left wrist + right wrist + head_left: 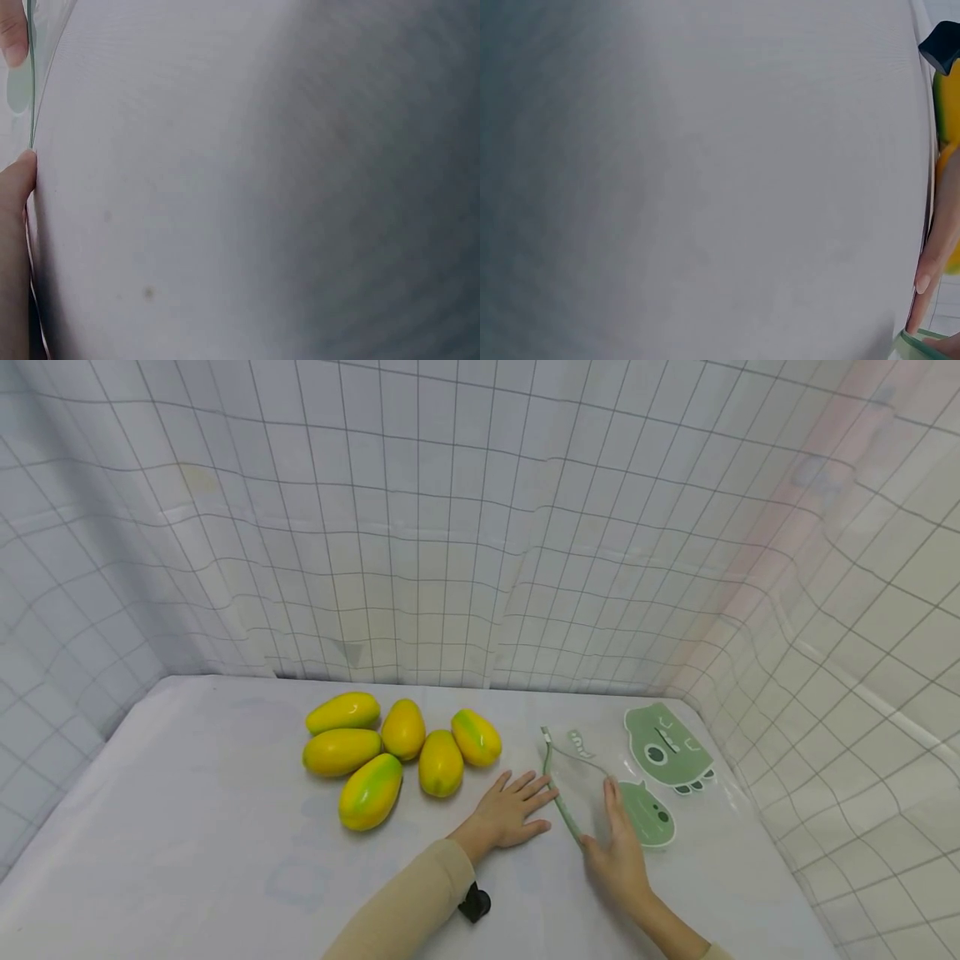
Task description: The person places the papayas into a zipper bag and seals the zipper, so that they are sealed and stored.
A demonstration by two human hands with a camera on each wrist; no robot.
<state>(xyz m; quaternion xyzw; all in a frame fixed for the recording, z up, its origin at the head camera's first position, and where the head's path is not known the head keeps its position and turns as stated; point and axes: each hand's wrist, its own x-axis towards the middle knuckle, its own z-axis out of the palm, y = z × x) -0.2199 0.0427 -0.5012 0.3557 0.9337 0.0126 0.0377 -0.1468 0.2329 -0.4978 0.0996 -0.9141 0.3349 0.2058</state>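
A clear plastic pouch [588, 781] with green dinosaur prints lies at the right of the white table. Its mouth gapes between a green zip strip [564, 814] and a thin upper edge. My left hand [512, 812] rests palm down with fingers spread, fingertips at the strip. At the pouch's mouth, my right hand [621, 864] has its fingers extended and thumb apart, the thumb on the strip. In the left wrist view, fingers and the strip [32, 82] show only along the left edge. Table surface fills most of both wrist views.
Several yellow-green fruits that look like mangoes [342, 752] lie grouped left of my left hand. A black device [475, 903] sits by the left wrist. Grid-patterned white curtains [420, 527] hang behind the table and on both sides.
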